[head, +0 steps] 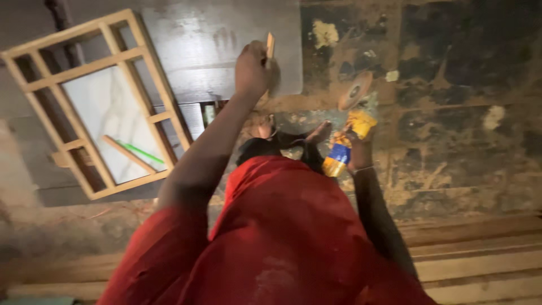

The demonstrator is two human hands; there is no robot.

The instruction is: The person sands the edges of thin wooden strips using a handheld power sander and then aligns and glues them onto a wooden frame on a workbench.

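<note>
Head view, looking down. We see the small wooden strip (270, 45) pinched upright at the fingertips of the left hand (254, 70), raised over the grey board (226, 51), fingers pressed together around its lower end so the free end stands clear. The right hand (358, 149) wraps closed around the yellow-and-blue angle grinder (345, 144), its disc (355, 90) pointing away from the body, above the dusty floor (463, 113). To the left, a wooden frame (84, 68) lies flat with a green pencil (140, 152) inside it. Planks (480, 265) lie at lower right.
</note>
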